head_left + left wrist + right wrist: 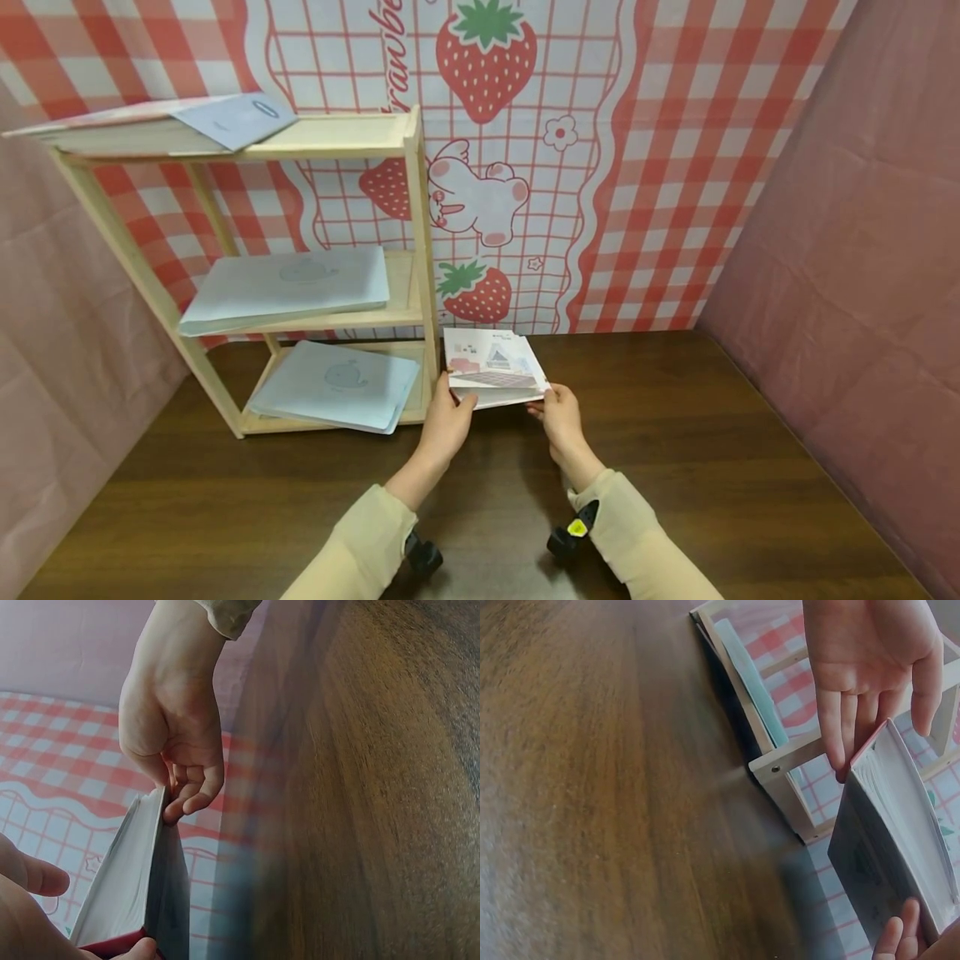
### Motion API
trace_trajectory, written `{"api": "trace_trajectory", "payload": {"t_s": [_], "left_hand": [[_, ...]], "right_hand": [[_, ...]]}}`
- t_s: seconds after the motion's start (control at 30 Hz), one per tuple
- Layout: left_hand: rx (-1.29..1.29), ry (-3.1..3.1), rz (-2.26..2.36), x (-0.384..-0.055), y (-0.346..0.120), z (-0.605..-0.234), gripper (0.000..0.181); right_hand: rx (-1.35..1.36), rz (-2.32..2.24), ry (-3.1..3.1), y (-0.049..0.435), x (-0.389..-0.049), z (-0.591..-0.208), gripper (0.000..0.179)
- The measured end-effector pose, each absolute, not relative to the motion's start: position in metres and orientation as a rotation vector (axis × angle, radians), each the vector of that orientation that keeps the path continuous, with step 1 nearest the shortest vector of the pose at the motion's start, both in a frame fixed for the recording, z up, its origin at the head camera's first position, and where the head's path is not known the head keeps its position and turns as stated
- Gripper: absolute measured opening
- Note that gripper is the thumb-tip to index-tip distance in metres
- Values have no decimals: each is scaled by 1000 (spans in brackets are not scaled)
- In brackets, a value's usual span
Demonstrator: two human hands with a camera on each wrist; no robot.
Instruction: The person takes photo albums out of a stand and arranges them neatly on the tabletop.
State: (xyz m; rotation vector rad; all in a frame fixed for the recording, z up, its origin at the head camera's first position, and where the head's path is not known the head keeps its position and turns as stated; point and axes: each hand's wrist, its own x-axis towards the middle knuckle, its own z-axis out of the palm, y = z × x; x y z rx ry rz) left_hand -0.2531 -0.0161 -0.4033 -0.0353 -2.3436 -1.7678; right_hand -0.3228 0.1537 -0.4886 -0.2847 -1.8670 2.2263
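Note:
A thick white book (497,367) with a pale printed cover is between the two hands, just right of the wooden shelf. My right hand (562,417) pinches its near right corner, thumb above and curled fingers beneath; the left wrist view shows this grip on the book's (124,877) end. At the near left corner is my left hand (447,421). In the right wrist view, the left hand (874,667) has long, straight fingers against the book's (889,832) red-edged corner, with its thumb held apart. The page edges face the person, and the dark underside shows in the wrist views.
A three-tier wooden shelf (422,200) stands on the left of the brown table (675,467). Light blue whale-printed books lie on its middle (300,287) and bottom (345,379) tiers. A large book with a grey flap (236,121) tops it. A strawberry-patterned cloth (667,167) hangs behind.

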Motion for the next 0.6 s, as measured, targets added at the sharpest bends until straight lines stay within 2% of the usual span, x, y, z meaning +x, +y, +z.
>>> {"api": "trace_trajectory", "payload": {"t_s": [0.27, 0.5, 0.6], "left_hand": [[-24, -2388, -1791, -254, -18, -409, 59], [-1, -2422, -1784, -253, -18, -410, 61], [28, -2445, -1774, -252, -18, -411, 62]], "right_hand": [[-344, 2195, -1911, 150, -324, -496, 20], [-168, 2307, -1830, 168, -353, -549, 23], [-233, 2291, -1880, 163, -344, -539, 24]]}}
